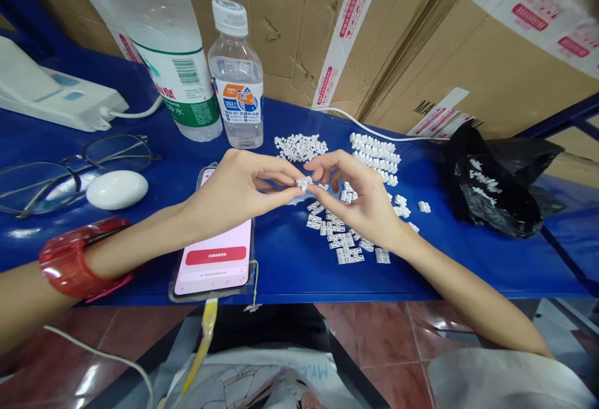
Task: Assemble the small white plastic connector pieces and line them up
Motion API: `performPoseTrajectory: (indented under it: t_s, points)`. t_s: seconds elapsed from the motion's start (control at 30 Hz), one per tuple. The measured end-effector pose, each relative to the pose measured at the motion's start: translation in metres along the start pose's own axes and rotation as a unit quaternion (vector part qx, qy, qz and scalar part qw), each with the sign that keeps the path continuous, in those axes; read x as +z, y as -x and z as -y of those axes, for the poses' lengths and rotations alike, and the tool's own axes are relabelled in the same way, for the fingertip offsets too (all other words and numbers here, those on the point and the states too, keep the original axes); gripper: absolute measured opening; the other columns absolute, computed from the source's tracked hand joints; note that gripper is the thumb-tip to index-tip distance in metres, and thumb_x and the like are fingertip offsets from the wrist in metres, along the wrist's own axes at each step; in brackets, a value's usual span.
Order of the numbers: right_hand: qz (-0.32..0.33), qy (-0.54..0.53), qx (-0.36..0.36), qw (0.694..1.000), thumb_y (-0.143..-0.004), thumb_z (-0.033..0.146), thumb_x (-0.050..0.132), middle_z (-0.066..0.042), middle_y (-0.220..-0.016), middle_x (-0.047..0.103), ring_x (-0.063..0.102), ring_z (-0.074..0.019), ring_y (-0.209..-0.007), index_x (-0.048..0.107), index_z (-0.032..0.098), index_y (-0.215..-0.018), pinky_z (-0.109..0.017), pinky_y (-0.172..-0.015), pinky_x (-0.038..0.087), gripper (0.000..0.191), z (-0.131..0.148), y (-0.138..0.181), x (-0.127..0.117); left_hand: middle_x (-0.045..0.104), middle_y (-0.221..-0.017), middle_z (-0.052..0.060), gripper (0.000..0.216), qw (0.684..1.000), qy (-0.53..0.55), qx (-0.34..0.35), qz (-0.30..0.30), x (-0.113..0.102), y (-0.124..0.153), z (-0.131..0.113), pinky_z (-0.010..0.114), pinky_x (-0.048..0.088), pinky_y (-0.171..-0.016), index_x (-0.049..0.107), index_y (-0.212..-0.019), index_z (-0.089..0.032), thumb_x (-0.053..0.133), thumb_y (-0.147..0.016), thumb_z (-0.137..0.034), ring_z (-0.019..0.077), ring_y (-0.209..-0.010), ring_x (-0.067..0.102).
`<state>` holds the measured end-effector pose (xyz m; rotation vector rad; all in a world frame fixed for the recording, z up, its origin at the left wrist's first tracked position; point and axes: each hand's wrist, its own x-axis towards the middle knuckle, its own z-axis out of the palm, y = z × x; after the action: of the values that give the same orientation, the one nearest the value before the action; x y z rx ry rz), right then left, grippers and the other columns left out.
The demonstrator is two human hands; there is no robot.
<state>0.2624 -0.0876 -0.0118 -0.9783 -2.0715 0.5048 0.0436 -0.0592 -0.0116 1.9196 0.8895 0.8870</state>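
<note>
A small white plastic connector-like piece is pinched between the thumb and fingers of my left hand, above the blue table. My right hand meets it from the other side, its thumb tip at the piece's right end and its index finger curled just above. Beneath and beside my right hand lie several loose flat white pieces. Behind my hands is a heap of tiny white parts. Rows of joined white pieces stand to its right, partly hidden by my right hand.
A phone lies under my left forearm. Glasses, a white oval object and a power strip are at left. Two bottles stand before cardboard boxes. An open black bag with white parts sits at right.
</note>
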Motion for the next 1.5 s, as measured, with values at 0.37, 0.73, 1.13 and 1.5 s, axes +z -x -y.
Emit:
performPoseTrajectory:
  t_s: [0.37,0.73,1.13,1.5]
  points:
    - [0.044,-0.035,0.079,0.995,-0.096,0.024,0.071,-0.002,-0.096,0.078,0.069,-0.0127,-0.086,0.074,0.017,-0.101,-0.026,-0.071,0.051,0.009,0.005,-0.002,-0.004,0.087,-0.089,-0.002,0.015,0.997,-0.053,0.062,0.001,-0.002,0.002,-0.001,0.019,0.063,-0.073,0.085,-0.092,-0.023,0.072,-0.087,-0.028,0.0166,-0.075,0.081]
    - [0.044,-0.240,0.203,0.948,-0.082,0.033,0.086,-0.001,-0.083,0.074,0.065,-0.0117,-0.076,0.072,0.016,-0.089,-0.027,-0.067,0.049,0.024,0.002,-0.029,-0.011,0.084,-0.093,-0.004,0.021,0.999,-0.007,0.032,-0.030,-0.008,-0.003,-0.001,0.022,0.063,-0.081,0.079,-0.099,-0.025,0.085,-0.080,-0.031,0.0181,-0.087,0.080]
    - [0.099,-0.113,0.153,0.977,-0.093,0.041,0.073,-0.005,-0.087,0.075,0.062,-0.0127,-0.076,0.072,0.015,-0.089,-0.029,-0.068,0.045,0.026,-0.023,-0.069,-0.021,0.084,-0.085,-0.003,0.014,0.992,0.020,0.015,-0.121,-0.022,-0.018,0.001,0.026,0.069,-0.076,0.082,-0.093,-0.025,0.083,-0.080,-0.026,0.0184,-0.076,0.081]
    - [0.131,0.214,0.157,0.955,-0.081,0.003,0.063,-0.002,-0.072,0.068,0.056,-0.0128,-0.064,0.063,0.018,-0.074,-0.032,-0.065,0.040,0.016,-0.064,-0.052,-0.014,0.086,-0.085,0.000,0.014,0.982,0.108,-0.079,-0.132,-0.026,-0.023,0.009,0.030,0.070,-0.076,0.085,-0.090,-0.024,0.086,-0.076,-0.027,0.0240,-0.080,0.083]
